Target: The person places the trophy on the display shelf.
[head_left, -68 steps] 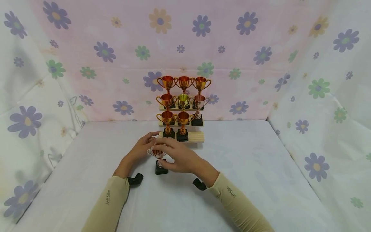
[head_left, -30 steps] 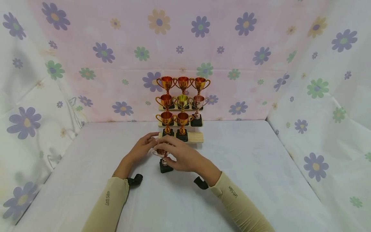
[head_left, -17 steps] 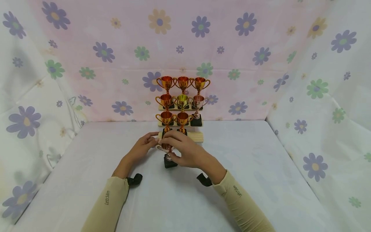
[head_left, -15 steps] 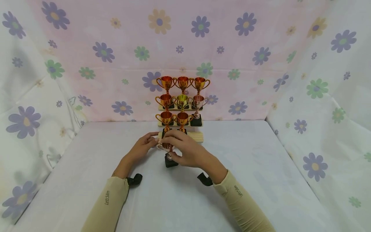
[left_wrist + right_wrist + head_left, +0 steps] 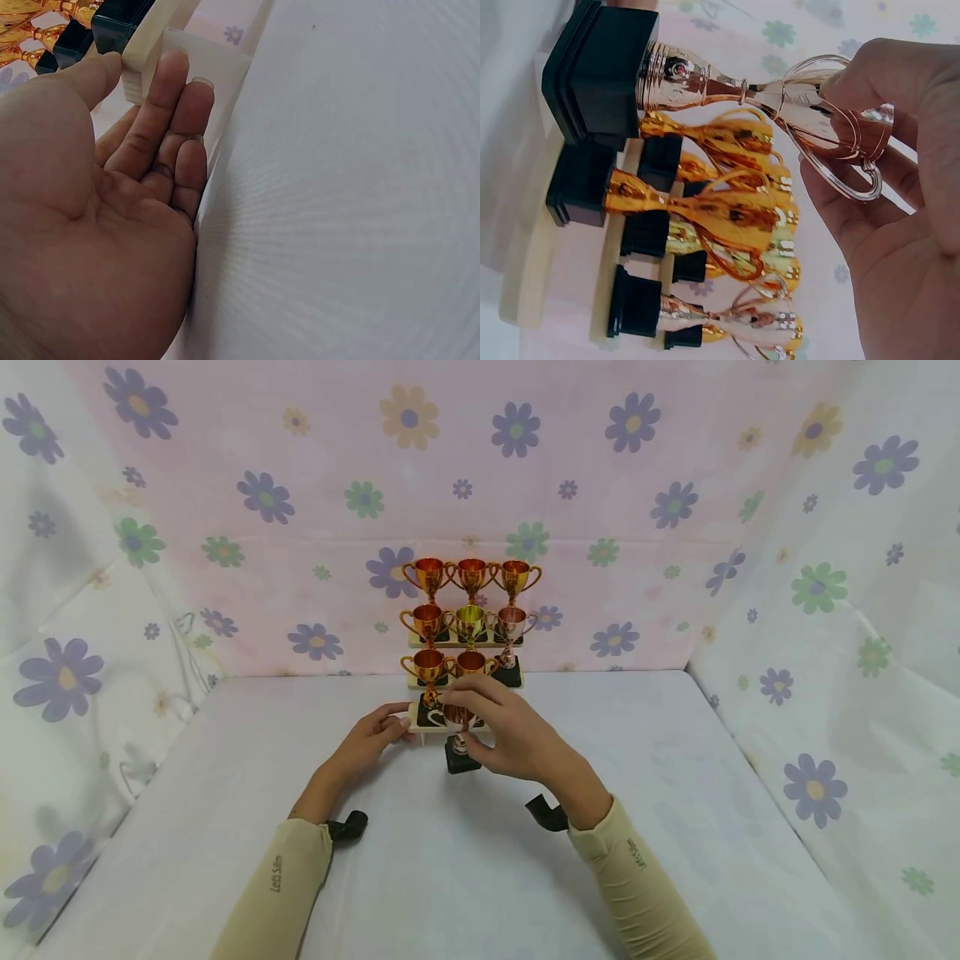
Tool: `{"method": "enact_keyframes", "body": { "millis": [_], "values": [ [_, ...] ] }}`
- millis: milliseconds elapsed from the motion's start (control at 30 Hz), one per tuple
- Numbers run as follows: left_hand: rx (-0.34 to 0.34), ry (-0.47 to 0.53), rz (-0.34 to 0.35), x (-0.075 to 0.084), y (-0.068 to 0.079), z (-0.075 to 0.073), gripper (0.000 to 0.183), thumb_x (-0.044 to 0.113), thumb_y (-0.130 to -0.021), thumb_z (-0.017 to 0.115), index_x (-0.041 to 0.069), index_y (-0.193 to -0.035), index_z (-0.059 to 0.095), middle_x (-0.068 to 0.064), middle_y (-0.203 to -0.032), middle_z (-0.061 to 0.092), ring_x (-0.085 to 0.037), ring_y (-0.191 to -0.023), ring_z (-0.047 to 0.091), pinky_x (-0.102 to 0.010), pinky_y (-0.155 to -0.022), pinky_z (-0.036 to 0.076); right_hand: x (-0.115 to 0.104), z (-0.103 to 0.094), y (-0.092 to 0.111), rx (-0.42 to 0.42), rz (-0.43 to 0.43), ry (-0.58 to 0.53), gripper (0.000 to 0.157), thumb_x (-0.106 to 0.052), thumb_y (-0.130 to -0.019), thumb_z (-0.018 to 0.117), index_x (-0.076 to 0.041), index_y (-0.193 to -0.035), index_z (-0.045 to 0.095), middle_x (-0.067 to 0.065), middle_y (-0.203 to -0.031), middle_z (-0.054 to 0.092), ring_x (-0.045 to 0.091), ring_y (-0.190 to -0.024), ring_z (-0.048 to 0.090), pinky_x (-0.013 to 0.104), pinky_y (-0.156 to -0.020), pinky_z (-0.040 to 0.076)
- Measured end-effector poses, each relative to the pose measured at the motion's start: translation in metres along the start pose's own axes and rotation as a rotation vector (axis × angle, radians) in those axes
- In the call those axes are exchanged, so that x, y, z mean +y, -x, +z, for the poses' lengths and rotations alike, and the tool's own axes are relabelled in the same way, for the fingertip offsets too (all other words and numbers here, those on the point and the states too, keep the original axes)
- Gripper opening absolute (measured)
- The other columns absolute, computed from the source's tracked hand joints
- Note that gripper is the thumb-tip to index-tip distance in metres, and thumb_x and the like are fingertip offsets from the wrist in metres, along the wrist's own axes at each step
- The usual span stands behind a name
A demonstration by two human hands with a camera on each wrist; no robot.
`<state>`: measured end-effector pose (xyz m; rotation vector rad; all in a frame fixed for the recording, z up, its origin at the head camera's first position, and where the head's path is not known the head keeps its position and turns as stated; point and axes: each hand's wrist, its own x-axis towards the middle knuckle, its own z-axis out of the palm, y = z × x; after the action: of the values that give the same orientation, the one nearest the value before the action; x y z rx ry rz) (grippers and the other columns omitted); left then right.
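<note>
My right hand (image 5: 517, 727) pinches a small silvery-pink trophy cup (image 5: 802, 101) by its bowl and handle, thumb on one side and fingers on the other. Its black base (image 5: 462, 755) hangs in front of the lowest step of a wooden tiered stand (image 5: 413, 718). Two gold trophies stand on that step; the left one (image 5: 429, 668) shows well, while the other (image 5: 471, 665) is partly covered by my right hand. My left hand (image 5: 367, 739) grips the step's left end, its thumb (image 5: 97, 79) at the board's corner and a finger behind it.
Higher steps carry several gold trophies (image 5: 429, 575), a yellow-gold one (image 5: 470, 623) and a silvery-pink one (image 5: 511, 625). Flowered cloth (image 5: 315, 527) rises behind and at the sides of the white table (image 5: 300, 710). Black wrist-camera parts (image 5: 547, 812) stick out under the forearms.
The right hand has carried the silvery-pink trophy to the right and up toward the stand's lowest step, now overlapping the second gold trophy. The left hand has stayed at the stand's left end.
</note>
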<state>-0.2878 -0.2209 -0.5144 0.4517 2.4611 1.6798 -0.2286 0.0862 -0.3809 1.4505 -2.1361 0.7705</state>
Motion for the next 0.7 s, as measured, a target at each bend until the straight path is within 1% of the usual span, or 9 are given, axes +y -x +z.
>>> {"method": "enact_keyframes", "body": {
  "millis": [167, 233, 367, 567, 633, 700],
  "values": [
    [-0.001, 0.004, -0.001, 0.0, 0.0, 0.001, 0.05, 0.032, -0.113, 0.055, 0.01, -0.157, 0.048, -0.016, -0.111, 0.076, -0.029, -0.11, 0.069, -0.048, -0.104, 0.05, 0.002, -0.007, 0.001, 0.045, 0.006, -0.014, 0.057, 0.002, -0.089, 0.075, -0.01, -0.143, 0.062, 0.007, -0.136, 0.059, 0.019, -0.12, 0.059, 0.033, -0.099, 0.053],
    [0.0, 0.003, -0.003, 0.0, 0.001, 0.0, 0.05, 0.032, -0.113, 0.055, 0.01, -0.157, 0.048, -0.016, -0.111, 0.076, -0.029, -0.11, 0.068, -0.046, -0.104, 0.05, 0.003, -0.009, 0.001, 0.062, 0.004, -0.019, 0.056, 0.003, -0.089, 0.074, -0.009, -0.142, 0.063, 0.007, -0.136, 0.059, 0.019, -0.118, 0.059, 0.033, -0.097, 0.053],
    [0.001, 0.004, -0.006, -0.001, 0.001, 0.0, 0.05, 0.032, -0.113, 0.055, 0.01, -0.157, 0.048, -0.016, -0.112, 0.075, -0.026, -0.11, 0.068, -0.041, -0.102, 0.051, 0.006, -0.012, 0.003, 0.091, 0.013, -0.015, 0.055, 0.005, -0.087, 0.072, -0.007, -0.14, 0.063, 0.008, -0.137, 0.058, 0.02, -0.118, 0.058, 0.033, -0.096, 0.052],
    [0.001, -0.001, -0.004, 0.001, 0.002, 0.0, 0.049, 0.031, -0.113, 0.055, 0.009, -0.156, 0.048, -0.015, -0.111, 0.076, -0.024, -0.108, 0.068, -0.034, -0.099, 0.051, 0.012, -0.02, 0.007, 0.118, 0.047, -0.002, 0.053, 0.008, -0.087, 0.071, -0.003, -0.138, 0.064, 0.012, -0.138, 0.057, 0.023, -0.126, 0.057, 0.035, -0.098, 0.053],
    [0.0, -0.007, 0.001, 0.001, 0.002, 0.0, 0.049, 0.031, -0.113, 0.055, 0.009, -0.156, 0.048, -0.015, -0.111, 0.076, -0.023, -0.108, 0.068, -0.035, -0.099, 0.051, 0.014, -0.023, 0.008, 0.128, 0.056, -0.003, 0.053, 0.008, -0.087, 0.071, -0.003, -0.137, 0.063, 0.014, -0.14, 0.057, 0.025, -0.129, 0.055, 0.036, -0.099, 0.053],
    [0.0, -0.009, 0.012, 0.002, 0.002, 0.0, 0.049, 0.03, -0.113, 0.055, 0.009, -0.156, 0.048, -0.015, -0.111, 0.075, -0.023, -0.108, 0.068, -0.036, -0.1, 0.052, 0.017, -0.026, 0.01, 0.144, 0.064, -0.01, 0.053, 0.009, -0.086, 0.072, -0.002, -0.137, 0.063, 0.016, -0.14, 0.057, 0.026, -0.129, 0.055, 0.037, -0.098, 0.054]
  ]
}}
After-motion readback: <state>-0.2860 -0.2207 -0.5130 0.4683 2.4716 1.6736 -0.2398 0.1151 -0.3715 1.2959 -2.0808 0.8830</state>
